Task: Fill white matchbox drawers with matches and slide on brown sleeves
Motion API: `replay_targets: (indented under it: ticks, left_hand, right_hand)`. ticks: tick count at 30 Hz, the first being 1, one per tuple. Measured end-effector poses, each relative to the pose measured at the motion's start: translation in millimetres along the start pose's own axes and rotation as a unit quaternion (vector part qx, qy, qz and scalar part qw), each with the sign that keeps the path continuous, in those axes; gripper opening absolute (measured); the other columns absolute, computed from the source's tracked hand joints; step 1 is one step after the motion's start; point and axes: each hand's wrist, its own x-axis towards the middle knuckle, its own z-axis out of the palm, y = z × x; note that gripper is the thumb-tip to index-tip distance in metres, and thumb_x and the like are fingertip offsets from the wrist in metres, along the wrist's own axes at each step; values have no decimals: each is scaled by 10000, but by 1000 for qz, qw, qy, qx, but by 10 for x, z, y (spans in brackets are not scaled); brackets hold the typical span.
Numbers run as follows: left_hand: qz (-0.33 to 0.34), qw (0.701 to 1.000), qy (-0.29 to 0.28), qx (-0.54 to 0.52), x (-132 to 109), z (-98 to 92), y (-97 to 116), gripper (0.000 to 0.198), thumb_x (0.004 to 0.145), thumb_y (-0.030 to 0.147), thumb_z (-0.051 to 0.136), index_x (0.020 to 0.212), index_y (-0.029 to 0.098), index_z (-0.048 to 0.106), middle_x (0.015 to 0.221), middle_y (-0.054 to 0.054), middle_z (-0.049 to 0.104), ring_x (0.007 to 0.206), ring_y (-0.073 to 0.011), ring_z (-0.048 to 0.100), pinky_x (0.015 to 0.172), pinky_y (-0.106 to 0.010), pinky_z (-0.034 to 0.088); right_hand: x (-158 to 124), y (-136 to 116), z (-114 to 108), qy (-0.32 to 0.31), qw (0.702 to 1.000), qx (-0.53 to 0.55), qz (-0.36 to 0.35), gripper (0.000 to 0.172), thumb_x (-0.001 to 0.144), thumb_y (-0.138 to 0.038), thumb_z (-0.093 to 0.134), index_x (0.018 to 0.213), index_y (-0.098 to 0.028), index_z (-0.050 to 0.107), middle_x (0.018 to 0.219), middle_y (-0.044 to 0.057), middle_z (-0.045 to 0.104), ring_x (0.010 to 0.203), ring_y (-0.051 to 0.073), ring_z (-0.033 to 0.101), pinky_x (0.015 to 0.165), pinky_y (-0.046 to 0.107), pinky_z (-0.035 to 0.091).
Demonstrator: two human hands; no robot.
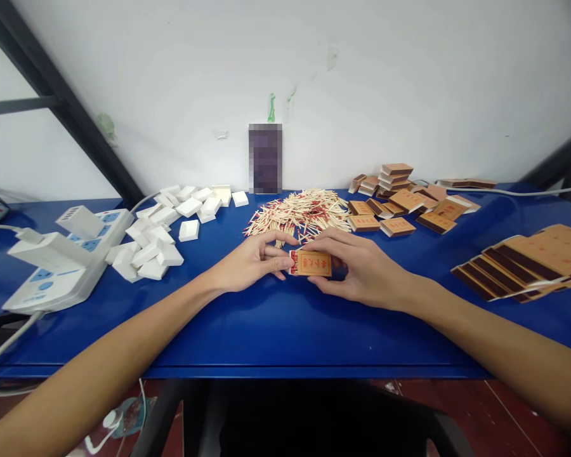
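Two hands of mine meet at one matchbox (315, 263), which is directly to the left of my right palm and directly to the right of my left thumb. Its long axis runs sideways, from one hand toward the other, with the printed face turned up. My right hand (367, 266) pinches it, the thumb at the edge near to me and the fingers at the far edge, so I judge this is the firmer hold. My left hand (247, 261) is half curled at the other end, where red match heads (293, 261) show; its thumb seems to touch there, but I cannot tell if it presses or pinches. In my judgement this sideways line matters most, because the inner part should slide only along it, and both hands are equally near. Just beyond my fingers lies the pile of matches (309, 212). Left of my left hand are white trays (170, 255); beyond my right hand, more brown sleeves (397, 227) lie on the tabletop (266, 330).
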Motion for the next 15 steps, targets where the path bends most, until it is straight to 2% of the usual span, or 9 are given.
replay_targets:
  ticks: [4,8,12,15]
  left_hand:
    - [15,999,-33,4,-23,-5,9,435,800,350,768,1124,144,563,737,9,691,671,-102,648,675,-218,515]
    - [28,999,-35,12,-32,-15,-10,384,788,351,780,1050,141,595,764,-7,706,664,-95,641,673,-211,501]
    - [30,999,-16,32,-29,-19,-16,362,789,338,778,1041,142,608,755,-7,709,670,-96,641,669,-206,496]
    - [26,998,6,57,-29,-3,7,361,808,365,756,1046,138,608,752,-16,708,672,-110,648,673,-224,515]
  right_hand:
    - [-20,-26,16,5,999,19,-46,332,853,-246,666,1169,-203,573,1097,86,653,965,209,636,792,327,536]
    - [-26,-42,46,39,996,22,-78,334,870,-246,646,1189,-196,559,1095,93,658,969,207,650,789,316,548]
    - [1,-82,50,37,997,-10,-65,320,846,-254,656,1150,-190,580,1064,89,681,916,206,666,761,319,549]
    - [13,-158,-20,46,994,-92,-49,298,818,-281,663,1094,-179,612,1031,95,698,895,240,669,768,373,545]
